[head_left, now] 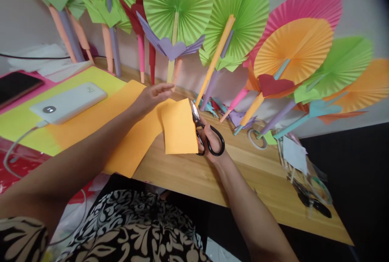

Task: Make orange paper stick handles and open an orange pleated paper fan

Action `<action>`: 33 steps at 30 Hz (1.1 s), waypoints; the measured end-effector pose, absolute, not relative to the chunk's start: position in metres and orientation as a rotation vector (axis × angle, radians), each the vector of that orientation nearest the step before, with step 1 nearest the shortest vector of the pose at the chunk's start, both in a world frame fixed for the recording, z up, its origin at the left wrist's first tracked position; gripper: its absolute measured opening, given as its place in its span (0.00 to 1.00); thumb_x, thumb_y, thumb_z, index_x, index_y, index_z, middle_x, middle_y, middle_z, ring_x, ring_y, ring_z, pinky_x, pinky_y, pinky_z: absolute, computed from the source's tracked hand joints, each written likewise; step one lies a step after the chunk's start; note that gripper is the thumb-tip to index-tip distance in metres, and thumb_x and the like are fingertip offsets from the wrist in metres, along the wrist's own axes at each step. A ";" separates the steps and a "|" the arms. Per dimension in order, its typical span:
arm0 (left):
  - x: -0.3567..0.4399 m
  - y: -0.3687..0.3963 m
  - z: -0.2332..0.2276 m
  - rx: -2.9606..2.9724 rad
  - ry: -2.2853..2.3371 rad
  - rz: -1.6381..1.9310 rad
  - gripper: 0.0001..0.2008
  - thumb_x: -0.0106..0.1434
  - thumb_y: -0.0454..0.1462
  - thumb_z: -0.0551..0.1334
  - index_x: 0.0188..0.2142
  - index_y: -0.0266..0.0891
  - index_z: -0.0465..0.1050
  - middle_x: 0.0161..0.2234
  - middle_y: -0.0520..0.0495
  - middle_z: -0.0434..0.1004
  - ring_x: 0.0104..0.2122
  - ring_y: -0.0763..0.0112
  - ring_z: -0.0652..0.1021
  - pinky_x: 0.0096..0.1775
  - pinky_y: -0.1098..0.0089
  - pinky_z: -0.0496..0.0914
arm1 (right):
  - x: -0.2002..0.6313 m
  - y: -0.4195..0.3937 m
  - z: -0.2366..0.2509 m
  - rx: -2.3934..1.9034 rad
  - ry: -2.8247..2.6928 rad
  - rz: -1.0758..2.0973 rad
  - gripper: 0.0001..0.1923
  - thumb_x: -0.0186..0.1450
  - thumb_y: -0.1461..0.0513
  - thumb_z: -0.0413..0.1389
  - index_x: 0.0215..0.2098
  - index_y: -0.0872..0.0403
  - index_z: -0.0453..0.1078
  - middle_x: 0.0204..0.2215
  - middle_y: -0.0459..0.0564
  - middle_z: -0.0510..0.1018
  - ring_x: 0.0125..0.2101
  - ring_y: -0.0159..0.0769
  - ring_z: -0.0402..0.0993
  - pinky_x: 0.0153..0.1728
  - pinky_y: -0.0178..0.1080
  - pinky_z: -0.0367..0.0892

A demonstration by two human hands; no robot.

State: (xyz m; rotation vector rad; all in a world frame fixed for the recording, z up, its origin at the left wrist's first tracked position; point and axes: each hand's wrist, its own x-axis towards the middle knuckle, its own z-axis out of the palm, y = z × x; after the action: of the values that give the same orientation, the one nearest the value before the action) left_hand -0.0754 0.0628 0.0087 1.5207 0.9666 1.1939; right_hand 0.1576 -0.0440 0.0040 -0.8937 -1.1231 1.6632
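Observation:
My left hand (153, 96) holds an orange paper piece (179, 126) by its upper left edge, lifted above the wooden table (261, 181). My right hand (212, 140) grips black-handled scissors (202, 130), fingers through the loops, blades pointing up along the paper's right edge. A larger orange sheet (121, 128) lies flat on the table under my left forearm.
Many pleated paper fans (178, 5) in green, pink and orange lean against the back wall. A white power bank (68, 102) with cable lies on a yellow sheet (27, 122) at left, a dark phone (15, 86) beyond. Tape roll (255, 138) and another pair of scissors (313, 201) sit right.

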 end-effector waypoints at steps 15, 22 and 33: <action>-0.069 0.046 0.011 1.622 0.864 0.896 0.18 0.58 0.50 0.69 0.27 0.36 0.77 0.26 0.50 0.77 0.27 0.72 0.76 0.30 0.73 0.68 | 0.157 -0.047 -0.007 -0.883 -1.257 1.730 0.50 0.62 0.38 0.59 0.73 0.52 0.50 0.15 0.35 0.68 0.12 0.26 0.53 0.13 0.30 0.49; -0.069 0.043 0.016 1.530 0.903 0.931 0.18 0.55 0.49 0.70 0.25 0.35 0.73 0.23 0.51 0.75 0.23 0.74 0.73 0.26 0.74 0.66 | 0.156 -0.048 -0.005 -0.811 -1.247 1.773 0.47 0.64 0.41 0.59 0.73 0.50 0.51 0.17 0.35 0.68 0.13 0.27 0.55 0.16 0.32 0.61; -0.066 0.044 0.014 1.516 0.921 0.888 0.18 0.53 0.47 0.70 0.22 0.35 0.71 0.19 0.53 0.70 0.20 0.77 0.70 0.24 0.75 0.63 | 0.154 -0.046 -0.007 -0.833 -1.268 1.729 0.46 0.65 0.39 0.58 0.72 0.52 0.53 0.13 0.35 0.67 0.11 0.26 0.53 0.12 0.29 0.50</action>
State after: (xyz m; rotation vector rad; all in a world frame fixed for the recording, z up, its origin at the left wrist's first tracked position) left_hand -0.0665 0.0440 0.0139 1.5165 0.9211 0.8877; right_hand 0.1535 -0.0460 -0.0067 -0.8333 -1.2684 1.7285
